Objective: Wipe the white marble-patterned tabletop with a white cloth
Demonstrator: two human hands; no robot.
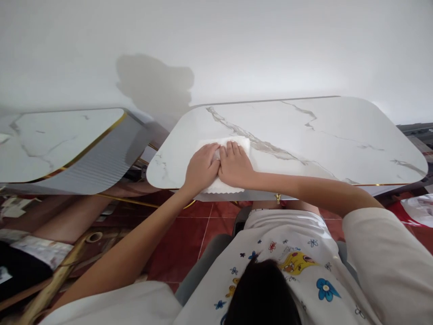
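Both hands flat on folded white cloth, frame centre.
I see left hand [201,168] and right hand [234,165], fingers extended, gripping nothing, pressing the white cloth [226,162] at the marble table's [338,140] near edge.

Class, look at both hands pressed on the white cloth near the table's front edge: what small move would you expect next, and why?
Probably a sweep of the white cloth away from the body across the marble table. Both the left hand and the right hand lie flat on it, side by side, and the cloth overhangs the near edge, with the tabletop stretching ahead and to the right.
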